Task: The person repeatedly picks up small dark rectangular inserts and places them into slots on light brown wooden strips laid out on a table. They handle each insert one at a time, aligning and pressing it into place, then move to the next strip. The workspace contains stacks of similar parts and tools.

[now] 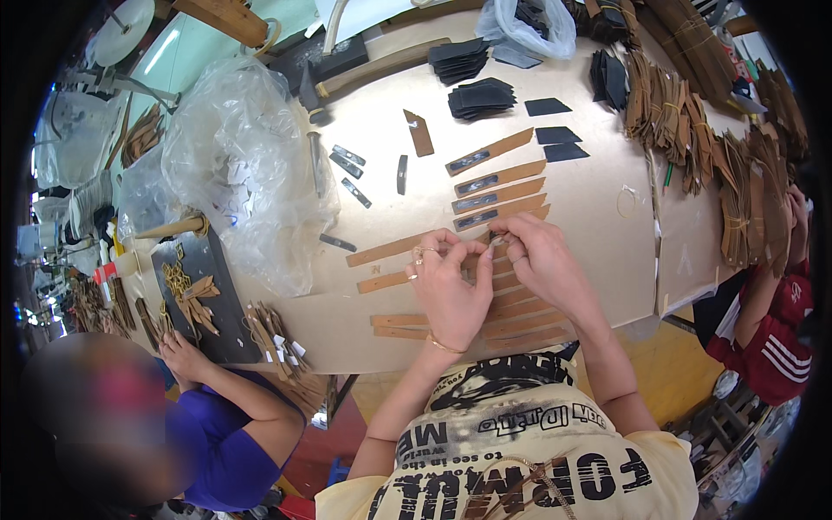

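My left hand (452, 290) and my right hand (542, 258) meet over a row of brown leather-like strips. Thumbs and fingers of both are pinched together around something small and partly dark, too hidden to name. Just beyond them lie several brown strips (520, 168), each with a dark glossy plate (476, 184) on its left end. Under and beside my hands are more bare strips, one of them a tan strip (381, 251) left of my left hand. Loose dark plates (401, 174) are scattered to the left, near a short brown piece (419, 134).
Stacks of black pieces (481, 98) stand at the back, by a hammer (315, 95). A large clear plastic bag (247, 173) fills the left. Brown strip bundles (676, 113) line the right. Co-workers are at both sides, one with a hand (182, 354) by a black board (212, 303).
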A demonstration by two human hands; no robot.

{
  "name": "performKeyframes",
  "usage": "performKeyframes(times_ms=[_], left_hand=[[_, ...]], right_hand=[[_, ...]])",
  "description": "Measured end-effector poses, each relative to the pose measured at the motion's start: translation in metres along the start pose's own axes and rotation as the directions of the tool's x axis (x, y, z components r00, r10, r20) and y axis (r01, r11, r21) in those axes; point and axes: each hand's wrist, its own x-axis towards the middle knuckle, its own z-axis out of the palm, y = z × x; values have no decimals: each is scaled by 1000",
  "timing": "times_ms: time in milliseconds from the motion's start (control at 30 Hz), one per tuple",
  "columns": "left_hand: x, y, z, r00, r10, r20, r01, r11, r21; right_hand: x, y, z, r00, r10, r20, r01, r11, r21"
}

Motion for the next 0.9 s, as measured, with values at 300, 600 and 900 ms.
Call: performKeyframes(times_ms=[300, 600, 900], left_hand=[[6, -11, -1, 993, -96, -62, 105, 982, 160], [4, -10, 1, 994, -68, -85, 83, 978, 190], [2, -9, 6, 991, -59, -118, 84, 973, 214]], right_hand=[[0, -3, 1, 1000, -1, -10, 1, 999, -47], [1, -3, 2, 1000, 5, -11, -5, 999, -41], [-1, -2, 2, 998, -24, 51, 29, 995, -94]])
